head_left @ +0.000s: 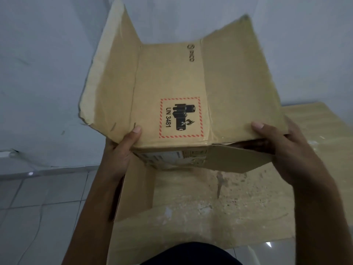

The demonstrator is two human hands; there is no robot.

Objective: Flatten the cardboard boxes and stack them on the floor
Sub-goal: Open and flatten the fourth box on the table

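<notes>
Cardboard box is held up at 12 o'clock, flaps splayed, not flat yet. My left hand pinches its 7 o'clock corner, thumb on top, and my right hand grips the 4 o'clock edge the same way. Flattened cardboard lies on the floor at 6 o'clock, so I judge the stack started, with this box left to press and lay down.

Tan cardboard box bears a black pictogram label with red-striped border.
</notes>
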